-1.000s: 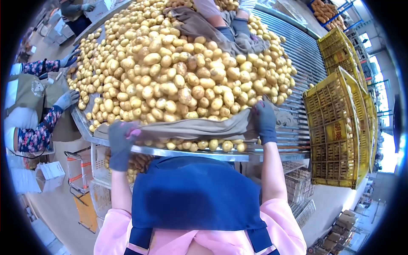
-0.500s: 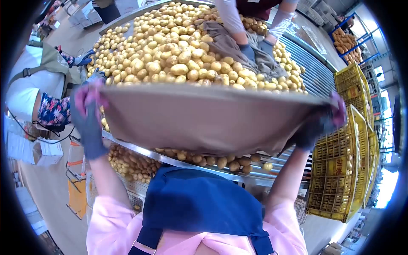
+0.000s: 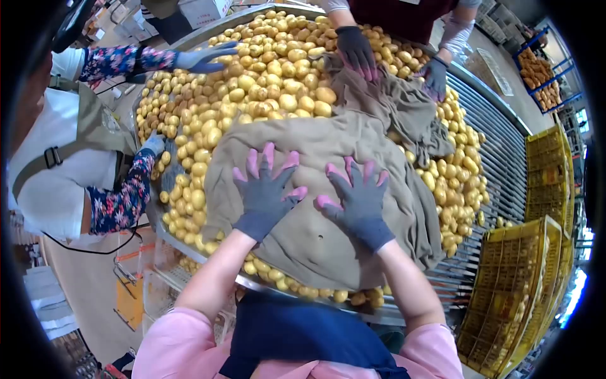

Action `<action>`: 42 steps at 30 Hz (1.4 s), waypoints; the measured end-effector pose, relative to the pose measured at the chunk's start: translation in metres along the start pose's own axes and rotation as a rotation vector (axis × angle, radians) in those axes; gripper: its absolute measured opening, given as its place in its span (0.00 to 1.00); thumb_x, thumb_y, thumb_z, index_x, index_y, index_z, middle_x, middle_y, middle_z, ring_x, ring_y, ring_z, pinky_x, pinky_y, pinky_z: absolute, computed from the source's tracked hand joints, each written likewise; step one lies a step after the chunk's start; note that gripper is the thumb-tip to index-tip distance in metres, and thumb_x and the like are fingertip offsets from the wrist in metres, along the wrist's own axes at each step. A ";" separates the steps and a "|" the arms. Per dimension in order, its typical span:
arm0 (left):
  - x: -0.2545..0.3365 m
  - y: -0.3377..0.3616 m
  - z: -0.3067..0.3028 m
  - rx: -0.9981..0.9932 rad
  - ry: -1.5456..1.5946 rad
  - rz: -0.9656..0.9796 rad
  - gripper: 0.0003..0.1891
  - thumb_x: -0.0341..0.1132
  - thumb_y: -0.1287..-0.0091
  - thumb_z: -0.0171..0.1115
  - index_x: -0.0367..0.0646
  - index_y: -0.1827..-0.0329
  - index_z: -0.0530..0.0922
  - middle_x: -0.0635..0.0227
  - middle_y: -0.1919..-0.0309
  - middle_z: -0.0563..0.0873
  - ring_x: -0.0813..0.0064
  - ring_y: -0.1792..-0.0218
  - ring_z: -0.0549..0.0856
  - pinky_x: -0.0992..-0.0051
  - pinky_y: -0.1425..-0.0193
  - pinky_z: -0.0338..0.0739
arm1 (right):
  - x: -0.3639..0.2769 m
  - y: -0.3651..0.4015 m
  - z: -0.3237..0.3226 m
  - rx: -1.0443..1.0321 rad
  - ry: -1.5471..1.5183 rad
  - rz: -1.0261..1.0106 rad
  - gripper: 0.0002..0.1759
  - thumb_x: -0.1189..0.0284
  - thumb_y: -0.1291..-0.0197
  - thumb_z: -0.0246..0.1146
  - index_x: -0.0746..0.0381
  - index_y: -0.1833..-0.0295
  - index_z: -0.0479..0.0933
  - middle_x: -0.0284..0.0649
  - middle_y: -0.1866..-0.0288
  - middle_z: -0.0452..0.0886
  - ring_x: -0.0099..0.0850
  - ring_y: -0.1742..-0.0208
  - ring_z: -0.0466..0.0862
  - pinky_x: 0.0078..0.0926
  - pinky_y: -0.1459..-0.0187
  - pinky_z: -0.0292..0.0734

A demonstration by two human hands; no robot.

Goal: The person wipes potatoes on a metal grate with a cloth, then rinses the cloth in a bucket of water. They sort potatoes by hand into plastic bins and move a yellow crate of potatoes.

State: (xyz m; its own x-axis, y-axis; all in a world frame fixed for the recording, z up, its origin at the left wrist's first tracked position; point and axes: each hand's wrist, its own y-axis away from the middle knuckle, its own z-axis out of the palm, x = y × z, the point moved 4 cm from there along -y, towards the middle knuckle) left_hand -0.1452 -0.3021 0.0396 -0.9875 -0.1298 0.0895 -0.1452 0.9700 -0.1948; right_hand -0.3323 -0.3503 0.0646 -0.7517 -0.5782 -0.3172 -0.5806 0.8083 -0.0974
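Observation:
A brown cloth [image 3: 297,252] with a small hole lies spread over the near part of a big heap of potatoes [image 3: 278,69]. On it my left hand [image 3: 265,192], in a grey glove with pink fingertips, rests flat with fingers spread. My right hand [image 3: 358,202], gloved the same way, lies flat on the cloth just to the right, fingers apart. Neither hand grips anything. Beyond the cloth's far right edge is a second crumpled cloth [image 3: 410,107], with a co-worker's gloved hands [image 3: 357,50] at it.
Metal rollers [image 3: 492,158] run along the right of the heap. Yellow crates [image 3: 505,284] stand at the right. At the left, another person in flowered sleeves [image 3: 120,199] reaches over the potatoes. An orange panel [image 3: 129,300] is low at the left.
The cloth went from being stretched up between my two hands to lying on the potatoes. My hands let go of its edge and came together onto it, opened flat.

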 end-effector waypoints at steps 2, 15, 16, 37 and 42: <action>-0.009 -0.023 0.012 0.146 -0.001 0.029 0.38 0.68 0.43 0.53 0.75 0.28 0.57 0.58 0.25 0.46 0.39 0.29 0.46 0.26 0.42 0.45 | 0.019 -0.029 0.018 0.170 0.169 -0.016 0.34 0.40 0.44 0.54 0.38 0.32 0.65 0.45 0.29 0.61 0.62 0.29 0.53 0.81 0.41 0.38; -0.005 -0.008 0.019 0.011 0.081 0.106 0.31 0.58 0.41 0.58 0.73 0.32 0.65 0.59 0.28 0.54 0.38 0.34 0.53 0.27 0.43 0.49 | 0.014 -0.033 0.047 -0.095 0.105 -0.178 0.26 0.52 0.36 0.48 0.47 0.34 0.68 0.39 0.27 0.57 0.57 0.28 0.55 0.77 0.39 0.43; -0.011 -0.030 0.043 0.007 0.033 0.050 0.33 0.58 0.42 0.59 0.73 0.31 0.63 0.57 0.28 0.53 0.37 0.36 0.57 0.26 0.44 0.52 | 0.017 -0.057 0.054 -0.133 0.130 -0.175 0.26 0.52 0.36 0.48 0.47 0.35 0.70 0.38 0.26 0.57 0.55 0.28 0.55 0.77 0.39 0.43; -0.102 0.022 -0.007 -0.262 0.169 -0.104 0.19 0.51 0.42 0.60 0.55 0.50 0.79 0.66 0.41 0.73 0.65 0.35 0.67 0.39 0.33 0.44 | 0.068 0.063 -0.048 0.310 0.506 0.000 0.13 0.68 0.50 0.61 0.54 0.56 0.73 0.39 0.59 0.76 0.42 0.54 0.75 0.46 0.47 0.71; -0.068 0.031 -0.030 -0.026 0.250 -0.090 0.17 0.38 0.45 0.64 0.55 0.51 0.78 0.71 0.47 0.78 0.68 0.42 0.73 0.40 0.34 0.48 | 0.079 0.057 -0.174 0.671 0.122 0.090 0.07 0.76 0.51 0.58 0.55 0.65 0.74 0.35 0.68 0.77 0.36 0.68 0.76 0.30 0.64 0.72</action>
State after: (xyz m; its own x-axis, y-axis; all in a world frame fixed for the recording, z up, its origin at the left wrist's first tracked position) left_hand -0.0811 -0.2570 0.0563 -0.9243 -0.1639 0.3447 -0.2266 0.9624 -0.1501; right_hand -0.4787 -0.3693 0.1986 -0.8406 -0.4824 -0.2463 -0.2249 0.7246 -0.6514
